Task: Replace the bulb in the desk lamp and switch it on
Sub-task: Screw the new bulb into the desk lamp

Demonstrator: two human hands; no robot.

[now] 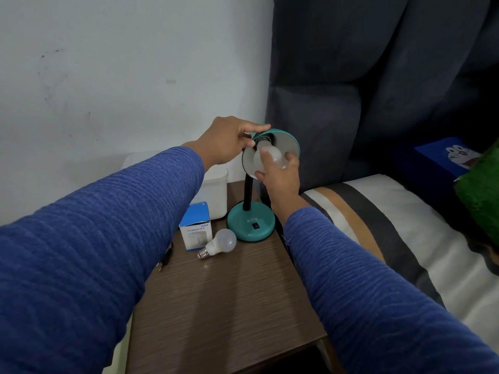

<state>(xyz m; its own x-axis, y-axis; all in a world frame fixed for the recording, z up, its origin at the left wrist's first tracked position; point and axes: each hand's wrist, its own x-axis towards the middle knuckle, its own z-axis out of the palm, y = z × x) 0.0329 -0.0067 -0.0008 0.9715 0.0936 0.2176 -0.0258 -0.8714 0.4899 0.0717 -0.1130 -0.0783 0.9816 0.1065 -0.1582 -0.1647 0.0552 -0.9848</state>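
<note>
A teal desk lamp stands at the back of a brown bedside table [229, 306], its round base [251, 225] carrying a small black switch [255, 226]. My left hand [229, 141] grips the rim of the teal shade [290, 143]. My right hand [280, 176] has its fingers wrapped around a white bulb [270, 157] seated in the shade's socket. A second white bulb [220, 242] lies on its side on the table, just left of the lamp base, screw cap pointing toward me.
A blue and white humidifier box [195, 225] stands left of the loose bulb, a white container [216, 193] behind it. A black plug [166, 259] lies at the table's left edge. A striped bed [378, 225] and dark headboard [351, 90] adjoin on the right.
</note>
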